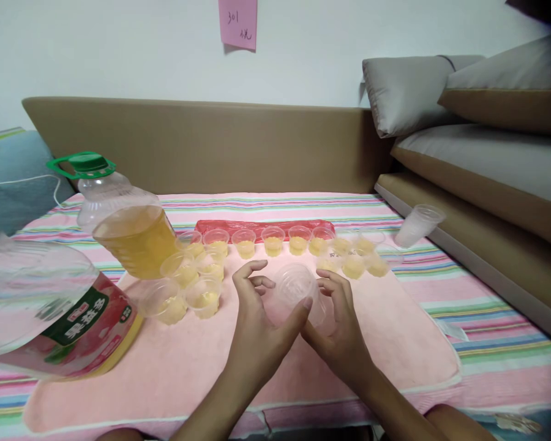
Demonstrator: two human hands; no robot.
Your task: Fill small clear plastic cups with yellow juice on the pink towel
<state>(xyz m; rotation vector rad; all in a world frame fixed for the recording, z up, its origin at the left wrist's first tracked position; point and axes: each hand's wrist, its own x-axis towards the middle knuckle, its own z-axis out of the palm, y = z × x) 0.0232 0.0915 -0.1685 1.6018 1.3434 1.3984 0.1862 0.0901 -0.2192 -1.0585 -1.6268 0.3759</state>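
Observation:
Between my two hands is a small stack of clear plastic cups point(296, 283), tilted with a round end facing me. My left hand point(259, 318) curls round its left side, thumb pressed across the front. From the right, my right hand point(342, 327) grips the cups, its thumb close to the left one. How many cups are nested there I cannot tell. Beyond the hands, several clear cups point(273, 241) with yellow liquid stand in a row. More such cups point(204, 298) are grouped to the left, and others point(353, 264) to the right.
A large bottle point(133, 236) with a green cap and yellow liquid stands at left, behind a big labelled jug point(73, 324). A red plastic package point(264, 228) lies behind the cups. Another cup stack point(417, 225) lies at right, near piled cushions point(491, 153). A pink mat point(174, 373) covers the striped cloth.

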